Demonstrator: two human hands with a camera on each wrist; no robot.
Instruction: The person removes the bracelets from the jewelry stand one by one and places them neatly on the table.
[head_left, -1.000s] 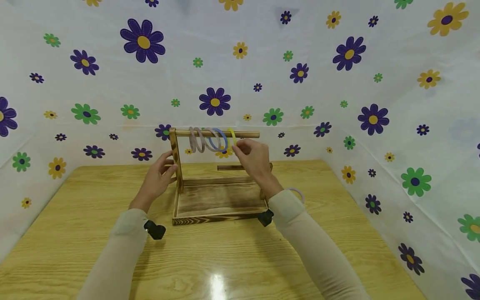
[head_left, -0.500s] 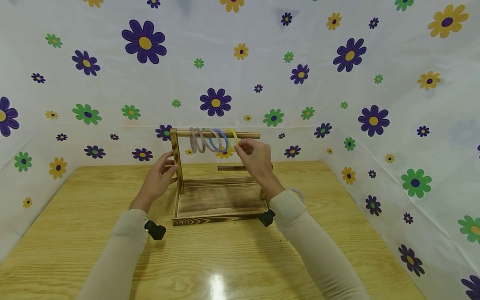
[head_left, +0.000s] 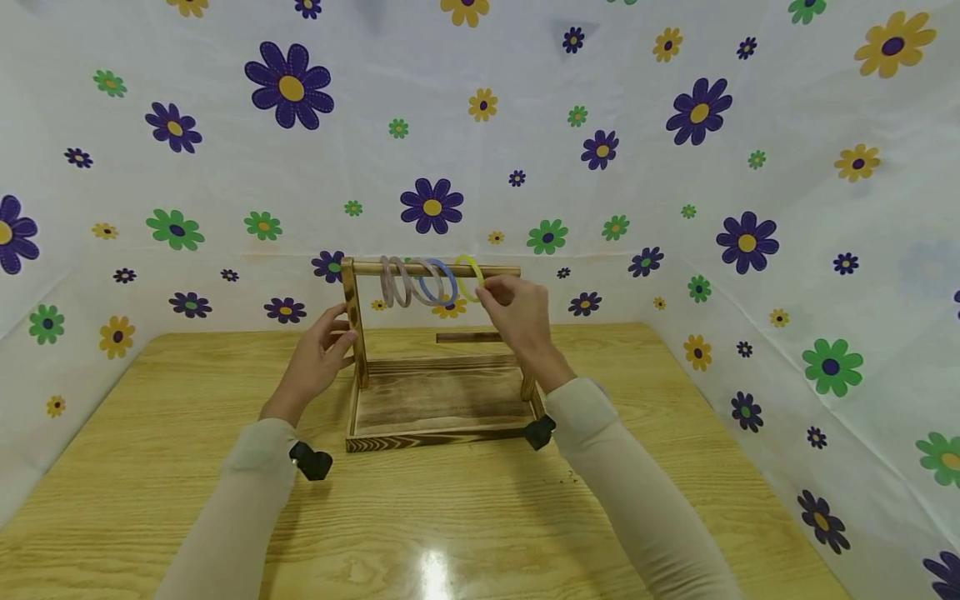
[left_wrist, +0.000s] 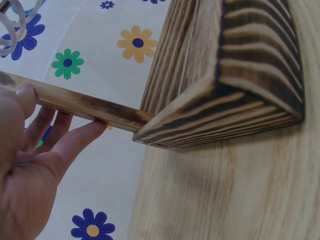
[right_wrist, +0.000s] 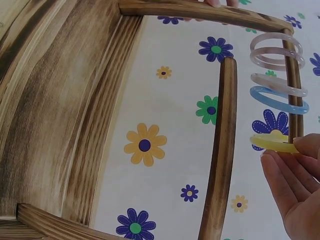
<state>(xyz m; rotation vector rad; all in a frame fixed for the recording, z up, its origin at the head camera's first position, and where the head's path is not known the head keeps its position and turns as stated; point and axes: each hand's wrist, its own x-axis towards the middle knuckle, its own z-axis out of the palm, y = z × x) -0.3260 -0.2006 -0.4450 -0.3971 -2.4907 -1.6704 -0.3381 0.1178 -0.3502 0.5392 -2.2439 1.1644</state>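
A wooden bangle stand [head_left: 442,400] stands on the table, with a long upper bar [head_left: 501,270]. Several rings that look like bangles hang on that bar: a few pale pinkish-grey ones [right_wrist: 270,80], a blue bangle [right_wrist: 280,101] and a yellow bangle [right_wrist: 272,144] nearest its free end. My right hand [head_left: 521,321] pinches the yellow bangle's near edge between thumb and fingers while the bar passes through it. With thumb in front and fingers behind, my left hand [head_left: 315,358] holds the stand's left upright post [left_wrist: 75,102].
A shorter, lower bar [right_wrist: 224,135] projects from the stand's right side, partly behind my right hand in the head view. The base is a shallow tray with a raised front edge [head_left: 420,442]. Flower-printed sheeting [head_left: 525,92] rises behind the wooden table [head_left: 420,517].
My right hand has shifted slightly right, and the yellow bangle it pinches has turned to show a wider loop. A purple ring on the table is now almost hidden by the sleeve.
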